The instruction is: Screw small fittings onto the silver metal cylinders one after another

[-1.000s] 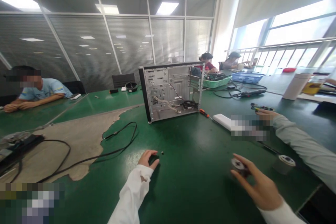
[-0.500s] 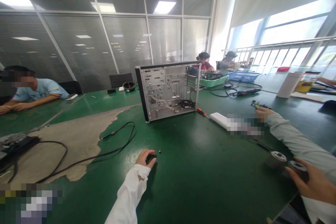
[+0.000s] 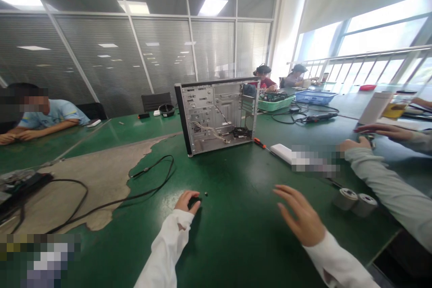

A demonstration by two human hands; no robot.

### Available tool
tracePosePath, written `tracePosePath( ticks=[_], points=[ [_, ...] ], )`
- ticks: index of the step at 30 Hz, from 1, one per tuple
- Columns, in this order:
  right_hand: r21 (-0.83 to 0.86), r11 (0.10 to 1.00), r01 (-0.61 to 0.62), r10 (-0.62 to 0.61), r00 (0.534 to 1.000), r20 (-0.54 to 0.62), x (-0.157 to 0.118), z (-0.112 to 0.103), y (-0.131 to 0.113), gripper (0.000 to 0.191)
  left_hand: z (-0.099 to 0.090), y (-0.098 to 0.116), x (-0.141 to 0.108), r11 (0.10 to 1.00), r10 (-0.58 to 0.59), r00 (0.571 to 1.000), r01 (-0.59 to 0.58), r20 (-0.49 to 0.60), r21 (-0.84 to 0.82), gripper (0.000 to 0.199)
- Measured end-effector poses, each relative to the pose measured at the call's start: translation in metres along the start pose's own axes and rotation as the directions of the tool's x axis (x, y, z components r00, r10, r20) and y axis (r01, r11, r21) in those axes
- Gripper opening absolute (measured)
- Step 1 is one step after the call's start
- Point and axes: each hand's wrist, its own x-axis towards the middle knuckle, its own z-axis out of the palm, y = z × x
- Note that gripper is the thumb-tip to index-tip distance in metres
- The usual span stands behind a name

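Observation:
My left hand [image 3: 187, 201] rests on the green table, fingers loosely curved and thumb apart, with nothing visible in it. Just off its fingertips lies a tiny metal piece [image 3: 206, 194], too small to name. To the right, my right hand [image 3: 300, 215] hovers over the table with its fingers spread, holding nothing. Beyond both hands an open computer case [image 3: 219, 117] stands upright, its inside facing me, with loose wires and a black fan [image 3: 240, 132]. Two metal cylinders [image 3: 347, 198] stand side by side to the right of my right hand.
An orange-handled screwdriver [image 3: 259, 143] and a white oblong box [image 3: 281, 154] lie right of the case. A co-worker's hands [image 3: 357, 142] hold a small part at the right. Green [image 3: 276, 104] and blue [image 3: 315, 97] baskets stand behind. A black cable [image 3: 148, 193] runs along the left.
My right hand has let go of a metal cylinder, leaving it beside the other, and moved left over the table. My left hand stays put. A co-worker's second hand has come to the small part.

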Motion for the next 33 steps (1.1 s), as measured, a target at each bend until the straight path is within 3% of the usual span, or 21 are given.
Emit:
tracePosePath(
  ticks=[3, 5, 8, 11, 14, 16, 19, 22, 23, 26, 29, 30, 33],
  points=[
    [0.166, 0.979, 0.118, -0.170, 0.920, 0.352, 0.034, 0.039, -0.047, 0.046, 0.000, 0.000, 0.000, 1.000, 0.003, 1.000, -0.003, 0.007, 0.003, 0.023],
    [0.215, 0.963, 0.164, -0.246, 0.864, 0.440, 0.052, 0.067, -0.070, 0.053, 0.000, 0.000, 0.000, 1.000, 0.001, 1.000, -0.001, 0.013, 0.007, 0.022],
    [0.257, 0.938, 0.232, -0.328, 0.835, 0.441, 0.072, 0.108, -0.093, 0.049, 0.000, -0.003, 0.001, 1.000, 0.002, 1.000, -0.003, 0.014, 0.011, 0.022],
    [0.340, 0.902, 0.268, -0.387, 0.850, 0.358, 0.084, 0.139, -0.106, 0.037, 0.002, -0.006, 0.001, 1.000, 0.019, 1.000, -0.019, 0.017, 0.011, 0.022],
    [0.385, 0.878, 0.286, -0.410, 0.864, 0.292, 0.086, 0.154, -0.108, 0.028, 0.003, -0.007, 0.001, 1.000, 0.018, 1.000, -0.018, 0.010, 0.013, 0.022],
    [0.382, 0.870, 0.310, -0.428, 0.860, 0.277, 0.083, 0.152, -0.106, 0.027, 0.003, -0.006, 0.001, 1.000, 0.013, 1.000, -0.013, 0.000, 0.007, 0.022],
    [0.374, 0.858, 0.351, -0.469, 0.833, 0.295, 0.072, 0.132, -0.098, 0.026, 0.002, -0.005, 0.000, 1.000, 0.004, 1.000, -0.004, -0.008, -0.008, 0.022],
    [0.307, 0.877, 0.368, -0.466, 0.808, 0.360, 0.053, 0.096, -0.076, 0.025, 0.001, -0.003, -0.001, 1.000, -0.005, 1.000, 0.005, -0.007, -0.020, 0.021],
    [0.258, 0.897, 0.359, -0.436, 0.814, 0.384, 0.045, 0.082, -0.064, 0.025, 0.001, -0.003, -0.001, 1.000, -0.005, 1.000, 0.005, -0.006, -0.022, 0.021],
    [0.059, 0.972, 0.228, -0.233, 0.904, 0.359, 0.020, 0.032, -0.012, 0.027, 0.001, -0.003, -0.001, 1.000, -0.002, 1.000, 0.002, -0.009, -0.025, 0.021],
    [-0.182, 0.982, 0.049, -0.032, 0.995, 0.096, -0.005, -0.020, 0.054, 0.024, 0.002, -0.003, 0.000, 0.999, -0.001, 1.000, 0.000, -0.019, -0.032, 0.021],
    [-0.283, 0.958, -0.036, 0.035, 0.999, -0.007, -0.012, -0.036, 0.075, 0.027, 0.002, -0.003, 0.000, 0.999, -0.001, 1.000, 0.000, -0.023, -0.035, 0.021],
    [-0.480, 0.815, -0.325, 0.233, 0.942, -0.243, -0.032, -0.071, 0.128, 0.034, 0.002, -0.003, 0.000, 0.999, -0.013, 1.000, 0.012, -0.027, -0.037, 0.021]
  ],
)
